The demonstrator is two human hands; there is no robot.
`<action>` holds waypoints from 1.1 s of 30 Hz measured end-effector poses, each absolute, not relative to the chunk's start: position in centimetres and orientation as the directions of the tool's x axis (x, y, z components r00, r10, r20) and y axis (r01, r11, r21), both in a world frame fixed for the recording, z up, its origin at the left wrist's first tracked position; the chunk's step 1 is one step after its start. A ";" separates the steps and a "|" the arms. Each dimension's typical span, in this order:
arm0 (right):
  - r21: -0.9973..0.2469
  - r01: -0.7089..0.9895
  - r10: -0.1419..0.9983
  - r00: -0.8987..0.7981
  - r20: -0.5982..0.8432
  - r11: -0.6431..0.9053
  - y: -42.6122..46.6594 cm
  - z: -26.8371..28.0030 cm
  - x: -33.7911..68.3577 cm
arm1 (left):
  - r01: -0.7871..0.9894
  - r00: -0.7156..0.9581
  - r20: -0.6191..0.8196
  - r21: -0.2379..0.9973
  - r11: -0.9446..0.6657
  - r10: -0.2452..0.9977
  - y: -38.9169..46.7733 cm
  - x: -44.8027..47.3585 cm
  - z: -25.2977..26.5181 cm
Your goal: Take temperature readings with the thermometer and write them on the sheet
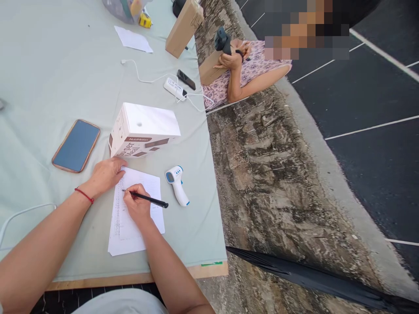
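Between the fingers of my right hand (137, 205) is a black pen (152, 200), its tip touching the sheets of paper (137, 226) that carry lines of small handwriting. The words are too small to read. My left hand (106, 176) lies over the upper left edge of the paper, fingers loosely extended and holding nothing, with a red string bracelet at the wrist. Just beyond its fingertips stands a white "Super Meal" box (147, 124) with brown markings. To the right of the paper lies a white and blue infrared thermometer (176, 185).
A smartphone (77, 146) lies left of the box. White cables, a white device (174, 88) and a black device (186, 80) lie farther back. Beyond are a folded paper (132, 39), tape measure (145, 20) and cardboard box (185, 28). Another person (237, 65) holds a dark object past the table's right edge.
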State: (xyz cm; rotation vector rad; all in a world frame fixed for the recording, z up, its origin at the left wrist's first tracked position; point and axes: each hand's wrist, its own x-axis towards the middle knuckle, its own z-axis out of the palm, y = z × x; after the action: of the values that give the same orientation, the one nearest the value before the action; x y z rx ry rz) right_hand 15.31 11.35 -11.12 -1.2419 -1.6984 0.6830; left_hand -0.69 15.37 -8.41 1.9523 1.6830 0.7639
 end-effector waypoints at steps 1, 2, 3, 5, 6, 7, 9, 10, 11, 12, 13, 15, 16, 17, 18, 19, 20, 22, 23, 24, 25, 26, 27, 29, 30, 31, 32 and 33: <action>-0.828 0.442 0.936 -0.098 0.338 0.346 11.4 -11.1 15.3 | 0.737 0.102 0.124 0.657 -0.158 0.987 15.4 -0.7 -8.5; -0.827 0.442 0.935 -0.099 0.341 0.348 11.4 -11.2 15.3 | 0.735 0.101 0.130 0.659 -0.162 0.986 15.4 -0.7 -8.5; -0.827 0.440 0.934 -0.098 0.343 0.349 11.4 -11.2 15.3 | 0.733 0.100 0.137 0.660 -0.166 0.985 15.4 -0.7 -8.6; -0.833 0.434 0.936 -0.093 0.339 0.344 11.4 -11.3 15.3 | 0.729 0.100 0.153 0.661 -0.177 0.983 15.4 -0.7 -8.7; -0.837 0.430 0.939 -0.090 0.332 0.338 11.4 -11.3 15.3 | 0.728 0.101 0.160 0.661 -0.182 0.982 15.5 -0.7 -8.8; -0.843 0.424 0.941 -0.087 0.326 0.331 11.4 -11.3 15.3 | 0.727 0.101 0.166 0.661 -0.187 0.981 15.5 -0.8 -8.8; -0.851 0.413 0.944 -0.080 0.319 0.323 11.4 -11.2 15.3 | 0.727 0.103 0.173 0.659 -0.193 0.980 15.5 -0.8 -8.9; -0.852 0.410 0.944 -0.078 0.321 0.324 11.4 -11.2 15.3 | 0.728 0.103 0.173 0.658 -0.193 0.980 15.6 -0.8 -9.0; -0.852 0.408 0.942 -0.078 0.327 0.329 11.4 -11.2 15.3 | 0.729 0.103 0.172 0.657 -0.192 0.980 15.6 -0.8 -9.0; -0.849 0.407 0.939 -0.078 0.334 0.336 11.4 -11.2 15.3 | 0.730 0.104 0.169 0.657 -0.191 0.980 15.6 -0.8 -8.9; -0.847 0.405 0.937 -0.081 0.341 0.343 11.3 -11.2 15.3 | 0.730 0.104 0.165 0.657 -0.188 0.981 15.5 -0.8 -8.9; -0.848 0.395 0.933 -0.079 0.352 0.354 11.3 -11.2 15.3 | 0.731 0.105 0.155 0.658 -0.182 0.982 15.5 -0.8 -8.8; -0.851 0.386 0.931 -0.076 0.357 0.357 11.3 -11.2 15.3 | 0.730 0.105 0.151 0.659 -0.180 0.983 15.5 -0.8 -8.8; -0.853 0.379 0.931 -0.071 0.359 0.358 11.4 -11.2 15.3 | 0.730 0.105 0.149 0.660 -0.178 0.983 15.4 -0.8 -8.8; -0.854 0.378 0.931 -0.068 0.359 0.357 11.4 -11.3 15.3 | 0.729 0.104 0.147 0.662 -0.176 0.984 15.4 -0.8 -8.7; -0.853 0.382 0.931 -0.068 0.359 0.357 11.4 -11.3 15.3 | 0.728 0.104 0.146 0.663 -0.175 0.984 15.4 -0.8 -8.7; -0.848 0.392 0.931 -0.071 0.358 0.356 11.4 -11.4 15.3 | 0.728 0.103 0.144 0.663 -0.173 0.984 15.4 -0.7 -8.7; -0.836 0.419 0.931 -0.077 0.356 0.354 11.4 -11.4 15.3 | 0.730 0.101 0.137 0.663 -0.167 0.985 15.4 -0.7 -8.6; -0.830 0.429 0.931 -0.080 0.357 0.355 11.4 -11.4 15.3 | 0.731 0.101 0.132 0.663 -0.164 0.986 15.4 -0.7 -8.6; -0.827 0.434 0.930 -0.083 0.358 0.358 11.4 -11.4 15.3 | 0.731 0.102 0.129 0.663 -0.162 0.986 15.4 -0.7 -8.5; -0.825 0.436 0.929 -0.087 0.360 0.361 11.4 -11.3 15.3 | 0.731 0.103 0.126 0.664 -0.161 0.987 15.4 -0.7 -8.5; -0.823 0.434 0.927 -0.091 0.364 0.366 11.4 -11.3 15.3 | 0.730 0.105 0.125 0.665 -0.161 0.987 15.4 -0.7 -8.5; -0.821 0.433 0.925 -0.096 0.368 0.371 11.4 -11.3 15.3 | 0.729 0.105 0.126 0.665 -0.163 0.986 15.4 -0.7 -8.5; -0.817 0.434 0.922 -0.100 0.375 0.379 11.4 -11.2 15.4 | 0.729 0.102 0.139 0.663 -0.169 0.985 15.4 -0.7 -8.6; -0.818 0.435 0.922 -0.099 0.373 0.377 11.4 -11.2 15.4 | 0.728 0.100 0.147 0.663 -0.173 0.984 15.4 -0.7 -8.7; -0.820 0.434 0.925 -0.099 0.367 0.372 11.4 -11.3 15.4 | 0.726 0.100 0.156 0.664 -0.179 0.983 15.5 -0.7 -8.8; -0.825 0.432 0.928 -0.096 0.359 0.364 11.4 -11.3 15.4 | 0.724 0.099 0.163 0.665 -0.183 0.982 15.5 -0.7 -8.9; -0.830 0.430 0.932 -0.091 0.351 0.355 11.4 -11.3 15.4 | 0.723 0.100 0.166 0.666 -0.186 0.981 15.5 -0.7 -9.0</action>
State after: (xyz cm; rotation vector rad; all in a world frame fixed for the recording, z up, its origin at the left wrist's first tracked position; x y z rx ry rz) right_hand 15.40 11.41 -11.33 -1.2247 -1.6902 0.6795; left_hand -0.74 15.52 -8.98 1.9669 1.6638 0.8305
